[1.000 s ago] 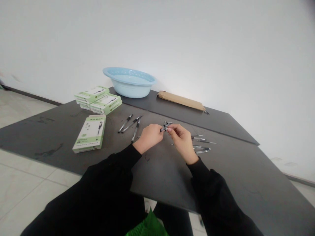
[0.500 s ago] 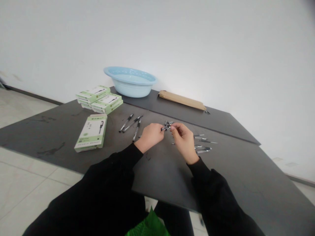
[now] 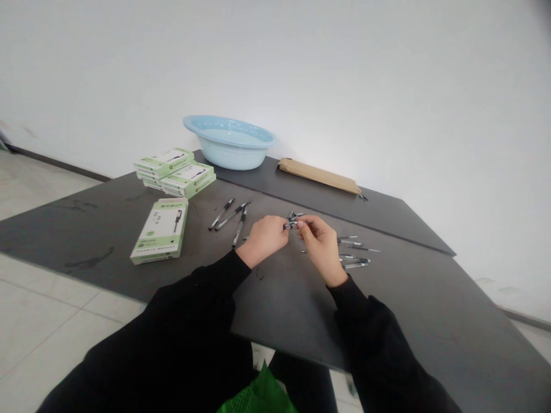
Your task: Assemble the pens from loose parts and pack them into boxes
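Over the middle of the dark table, my left hand (image 3: pixel 267 236) and my right hand (image 3: pixel 319 244) are closed on a pen (image 3: pixel 291 225), one at each end of it. Only a short silvery and black stretch of the pen shows between the fingers; its ends are hidden. Just beyond it lie a few small black and clear pieces (image 3: pixel 294 215), perhaps caps. To the left of my left hand rest 3 black-and-clear pens (image 3: pixel 240 226). Several pen parts (image 3: pixel 355 261), including thin refills (image 3: pixel 365 249), lie to the right of my right hand.
A green-and-white pen box (image 3: pixel 160 232) lies at the left, with a stack of similar boxes (image 3: pixel 174 172) behind it. A light blue basin (image 3: pixel 235 155) and a long brown cardboard piece (image 3: pixel 318 176) stand at the back, near the wall. The table's front edge (image 3: pixel 297 357) is close to my body.
My hands have drawn slightly closer together around the pen. Less of it shows between the fingers. The other things lie as before.
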The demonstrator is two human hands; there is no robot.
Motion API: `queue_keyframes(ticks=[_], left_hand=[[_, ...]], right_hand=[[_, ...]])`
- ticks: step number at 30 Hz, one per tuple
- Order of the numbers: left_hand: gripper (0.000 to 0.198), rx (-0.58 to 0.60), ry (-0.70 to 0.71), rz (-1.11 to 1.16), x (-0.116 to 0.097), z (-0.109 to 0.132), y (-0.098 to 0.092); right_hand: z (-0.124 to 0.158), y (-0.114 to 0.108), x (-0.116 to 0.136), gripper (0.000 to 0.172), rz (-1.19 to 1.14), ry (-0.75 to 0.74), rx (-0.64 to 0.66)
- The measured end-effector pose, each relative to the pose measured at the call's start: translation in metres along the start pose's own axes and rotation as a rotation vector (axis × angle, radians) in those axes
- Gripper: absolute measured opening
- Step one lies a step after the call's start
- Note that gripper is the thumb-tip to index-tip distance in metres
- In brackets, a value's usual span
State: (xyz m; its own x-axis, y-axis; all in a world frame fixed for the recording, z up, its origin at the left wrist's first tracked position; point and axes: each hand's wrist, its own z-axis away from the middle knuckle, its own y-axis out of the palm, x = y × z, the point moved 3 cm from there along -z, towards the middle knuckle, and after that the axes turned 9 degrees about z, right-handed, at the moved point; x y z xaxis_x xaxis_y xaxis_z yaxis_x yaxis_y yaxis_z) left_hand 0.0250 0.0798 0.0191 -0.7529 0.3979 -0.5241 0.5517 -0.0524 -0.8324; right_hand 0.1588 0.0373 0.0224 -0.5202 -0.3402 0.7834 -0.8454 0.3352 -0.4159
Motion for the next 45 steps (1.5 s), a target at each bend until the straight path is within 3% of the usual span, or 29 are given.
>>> queue_keyframes(ticks=[14, 26, 37, 45], left_hand=[[0.029, 0.028, -0.037, 0.013, -0.002, 0.002, -0.004], [0.034, 0.001, -0.004, 0.009, 0.000, 0.001, -0.003], [0.028, 0.028, -0.024, -0.017, -0.005, 0.003, -0.005], [0.026, 0.013, 0.022, -0.064, -0.005, 0.004, -0.004]], right_hand=[[0.001, 0.001, 0.004, 0.019, 0.103, -0.057, 0.108], [-0.003, -0.017, 0.008, 0.020, 0.074, -0.041, 0.012], [0.002, -0.004, 0.011, 0.017, 0.194, -0.119, 0.114], [0.001, 0.003, 0.002, 0.015, 0.012, -0.011, 0.172]])
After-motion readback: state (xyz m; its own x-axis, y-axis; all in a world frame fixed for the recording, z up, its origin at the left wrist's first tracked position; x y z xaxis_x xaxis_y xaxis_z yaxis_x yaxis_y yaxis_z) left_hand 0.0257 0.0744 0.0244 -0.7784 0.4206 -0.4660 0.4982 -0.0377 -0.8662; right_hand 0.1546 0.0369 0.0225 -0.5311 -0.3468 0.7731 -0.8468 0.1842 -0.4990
